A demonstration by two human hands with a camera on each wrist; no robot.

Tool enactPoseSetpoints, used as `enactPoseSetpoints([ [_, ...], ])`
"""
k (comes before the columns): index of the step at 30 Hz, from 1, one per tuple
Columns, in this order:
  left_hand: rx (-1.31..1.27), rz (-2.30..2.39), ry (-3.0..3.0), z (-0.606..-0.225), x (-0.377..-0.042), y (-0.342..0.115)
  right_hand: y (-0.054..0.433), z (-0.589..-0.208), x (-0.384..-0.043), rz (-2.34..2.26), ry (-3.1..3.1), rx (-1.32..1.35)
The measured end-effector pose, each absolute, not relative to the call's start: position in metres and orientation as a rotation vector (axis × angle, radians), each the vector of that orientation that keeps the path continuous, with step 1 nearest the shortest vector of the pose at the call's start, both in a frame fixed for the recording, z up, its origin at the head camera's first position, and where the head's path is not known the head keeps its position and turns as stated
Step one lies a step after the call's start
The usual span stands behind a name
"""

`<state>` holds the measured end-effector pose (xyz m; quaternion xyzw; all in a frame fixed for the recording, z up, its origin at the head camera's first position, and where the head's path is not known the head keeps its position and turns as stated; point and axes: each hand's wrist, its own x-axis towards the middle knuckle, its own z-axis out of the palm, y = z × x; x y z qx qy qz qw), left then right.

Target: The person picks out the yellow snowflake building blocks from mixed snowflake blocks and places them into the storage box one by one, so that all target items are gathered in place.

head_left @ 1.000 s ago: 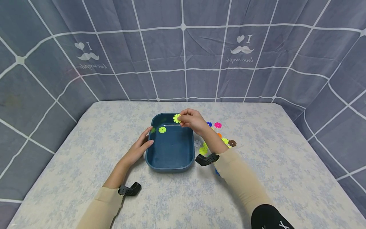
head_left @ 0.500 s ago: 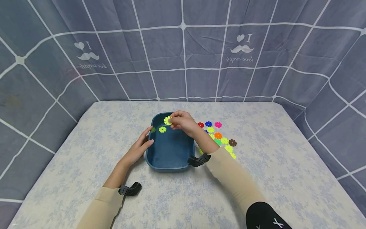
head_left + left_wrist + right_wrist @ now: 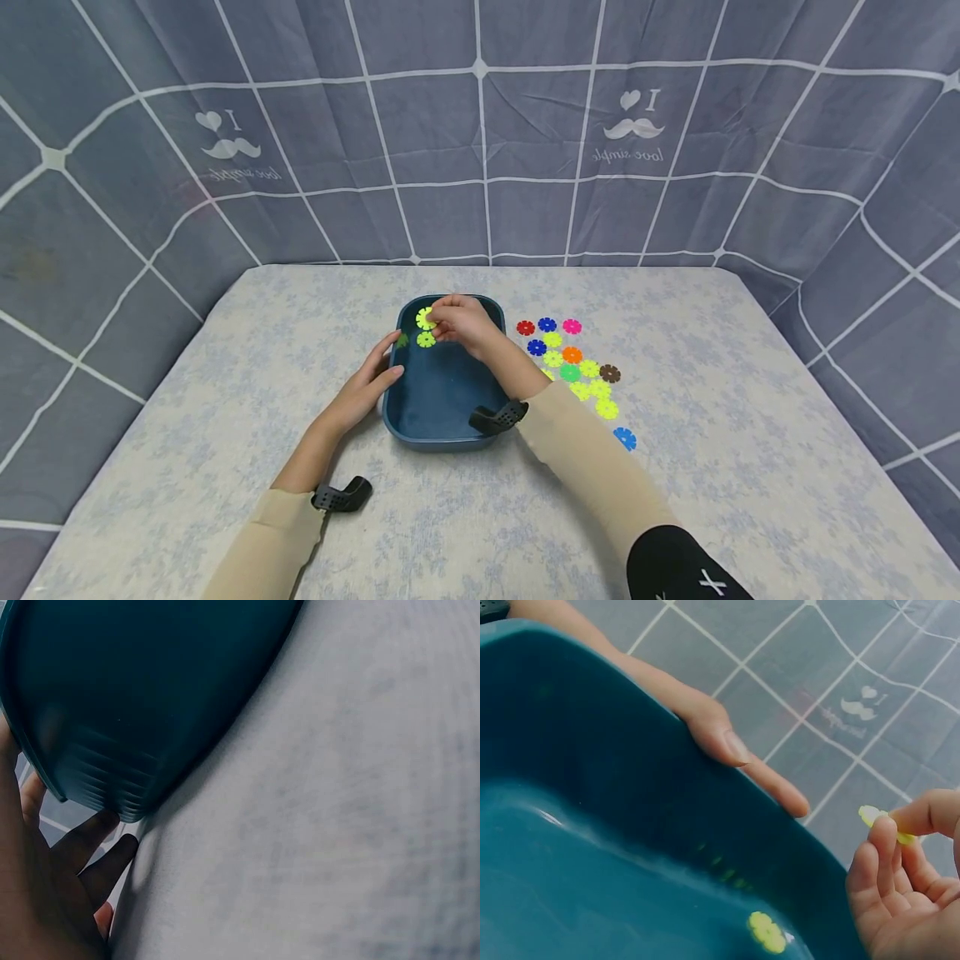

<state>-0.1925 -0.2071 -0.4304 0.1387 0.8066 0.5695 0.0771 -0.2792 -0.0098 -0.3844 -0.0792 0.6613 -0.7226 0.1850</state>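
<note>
A dark blue-green plastic tub [image 3: 442, 404] sits on the table. My left hand [image 3: 362, 390] holds its left side, thumb over the rim and the other fingers against the outer wall [image 3: 112, 780]. Over the tub's far left part, my right hand [image 3: 467, 325] pinches a yellow flower-shaped notched disc [image 3: 871, 816] between thumb and fingertips. In the right wrist view that disc is raised above the rim. Another yellow disc [image 3: 766, 932] lies on the tub floor, near the far left corner. Its greenish reflection [image 3: 402, 341] shows on the tub wall.
Right of the tub, several notched discs lie loose on the patterned tablecloth [image 3: 420, 533]: yellow, a red one [image 3: 526, 327], an orange one [image 3: 572, 355], a green one [image 3: 570, 372], a brown one [image 3: 610, 373] and blue ones. A grey checked curtain [image 3: 540, 133] surrounds the table.
My right hand has moved left across the tub with the yellow disc, uncovering more loose discs on the right. My left hand stays at the tub's left side.
</note>
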Motion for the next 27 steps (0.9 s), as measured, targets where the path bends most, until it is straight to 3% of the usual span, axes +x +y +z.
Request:
enactPoseSetpoints([
  [7, 0.400, 1.678, 2.410, -0.410, -0.185, -0.201, -0.015, -0.393, -0.278, -1.982, 1.937, -0.218],
  [17, 0.401, 1.687, 2.424, -0.442, -0.200, -0.210, -0.022, -0.405, -0.276, -1.708, 2.159, -0.232],
  [27, 0.393, 1.669, 2.433, -0.430, -0.194, -0.208, -0.029, -0.411, -0.273, -1.504, 2.244, -0.073],
])
